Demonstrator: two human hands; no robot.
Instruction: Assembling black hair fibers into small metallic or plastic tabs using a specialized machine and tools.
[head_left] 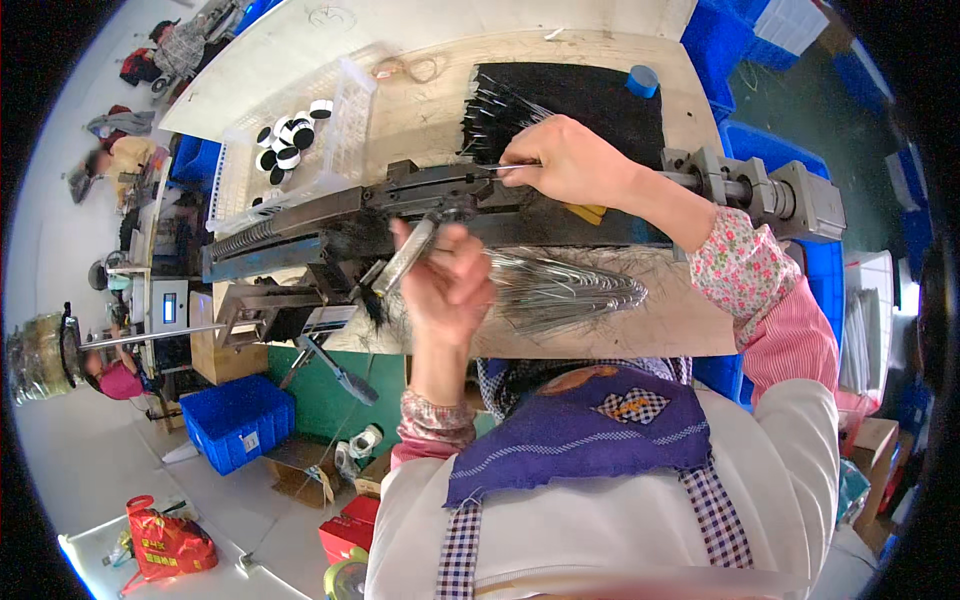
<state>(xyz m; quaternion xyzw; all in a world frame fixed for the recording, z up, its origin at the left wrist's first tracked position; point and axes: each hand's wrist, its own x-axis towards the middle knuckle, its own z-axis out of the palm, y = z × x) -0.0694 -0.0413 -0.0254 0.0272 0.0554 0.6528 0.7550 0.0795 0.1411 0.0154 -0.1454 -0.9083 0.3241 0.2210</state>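
Observation:
My right hand (570,160) pinches a thin metal wire (515,166) whose left end meets the dark metal bench machine (420,190). On the machine's near side, my left hand (447,290) is closed around a pale metal handle (405,260), seen nearly edge-on. Its thumb lies beyond the handle and the fingers are blurred by motion. A bundle of bent thin metal wires (570,285) lies on the wooden table (650,335) beneath the machine, to the right of my left hand. More thin wires (490,110) lie on a black cloth (590,105) behind my right hand.
A clear plastic basket (345,130) holds several black-and-white round pieces (285,140) at the back left. A blue cap (642,81) sits on the cloth. The motor-like block (810,200) juts past the table's right edge. Blue bins (235,425) stand around; people work far left.

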